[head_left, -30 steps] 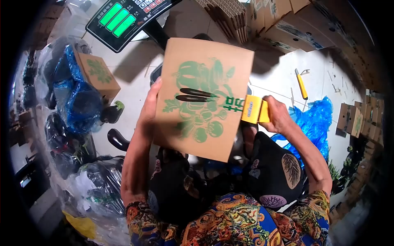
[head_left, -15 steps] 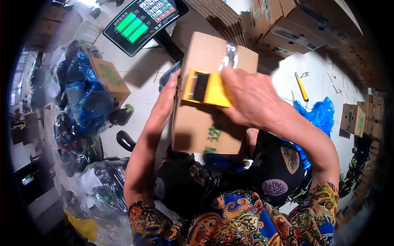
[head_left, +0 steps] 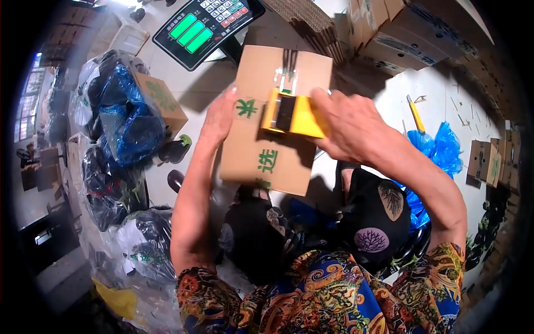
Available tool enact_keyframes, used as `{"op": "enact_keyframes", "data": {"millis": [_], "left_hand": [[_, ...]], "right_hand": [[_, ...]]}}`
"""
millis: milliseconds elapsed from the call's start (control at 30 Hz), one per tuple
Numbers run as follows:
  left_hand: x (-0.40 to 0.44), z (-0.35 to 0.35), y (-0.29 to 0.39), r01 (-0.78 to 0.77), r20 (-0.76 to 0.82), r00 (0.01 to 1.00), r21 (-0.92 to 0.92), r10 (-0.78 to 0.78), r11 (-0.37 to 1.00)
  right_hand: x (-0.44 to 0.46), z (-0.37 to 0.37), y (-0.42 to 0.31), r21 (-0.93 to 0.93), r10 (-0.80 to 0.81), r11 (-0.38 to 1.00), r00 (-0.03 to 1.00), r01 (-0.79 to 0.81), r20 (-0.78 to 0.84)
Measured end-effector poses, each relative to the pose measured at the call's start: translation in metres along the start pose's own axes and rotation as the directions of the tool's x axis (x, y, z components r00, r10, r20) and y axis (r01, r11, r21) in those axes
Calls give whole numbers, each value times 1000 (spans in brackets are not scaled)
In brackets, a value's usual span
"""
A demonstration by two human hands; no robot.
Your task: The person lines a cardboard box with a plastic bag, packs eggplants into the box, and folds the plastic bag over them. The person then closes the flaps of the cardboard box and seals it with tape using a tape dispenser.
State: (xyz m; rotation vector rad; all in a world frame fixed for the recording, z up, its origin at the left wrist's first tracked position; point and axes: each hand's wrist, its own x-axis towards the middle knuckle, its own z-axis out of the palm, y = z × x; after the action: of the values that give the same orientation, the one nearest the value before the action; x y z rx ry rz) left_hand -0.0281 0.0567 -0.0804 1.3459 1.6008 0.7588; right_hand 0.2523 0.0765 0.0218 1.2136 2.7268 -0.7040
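Note:
A brown cardboard box (head_left: 239, 158) with green print is held up in front of my lap, slightly tilted. A strip of clear tape (head_left: 289, 67) runs down from its far edge. My left hand (head_left: 219, 117) grips the box's left side, its fingertips partly hidden. In my right hand (head_left: 353, 122) is a yellow tape dispenser (head_left: 306, 117), over the upper middle of the box. Whether the dispenser touches the cardboard I cannot tell.
A scale display (head_left: 208, 28) with green panels stands at the far side. Stacked cartons (head_left: 414, 42) rise at right. A yellow utility knife (head_left: 415, 114) and blue plastic (head_left: 445, 147) lie on the floor. Bagged eggplants (head_left: 114, 192) and a loose eggplant (head_left: 175, 150) are at left.
The box has shifted left and turned, so more green print shows on its top. My left hand has moved with it. The dispenser sits nearer the box's right side.

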Motion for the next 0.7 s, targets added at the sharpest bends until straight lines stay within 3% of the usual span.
{"op": "enact_keyframes", "data": {"millis": [133,167,233,300,467,700], "left_hand": [[-1,-2,-4,54,-29,998,-6,-54,999],[-2,-2,-3,76,-40,996,1,-76,997],[1,-5,-4,117,-55,992,7,-117,993],[2,-4,-3,130,-45,990,-29,-131,991],[3,-8,-7,193,-24,981,-35,-194,981],[1,-7,-2,235,-58,971,16,-234,972]], "right_hand": [[-35,35,54,54,36,998,998,-33,-44],[-43,45,67,107,4,994,992,10,-125],[-54,65,91,163,49,986,995,-35,-84],[-65,92,109,259,19,965,976,39,-219],[-83,150,144,416,106,910,972,-9,-210],[-136,205,196,321,264,923,956,-213,-127]]}}
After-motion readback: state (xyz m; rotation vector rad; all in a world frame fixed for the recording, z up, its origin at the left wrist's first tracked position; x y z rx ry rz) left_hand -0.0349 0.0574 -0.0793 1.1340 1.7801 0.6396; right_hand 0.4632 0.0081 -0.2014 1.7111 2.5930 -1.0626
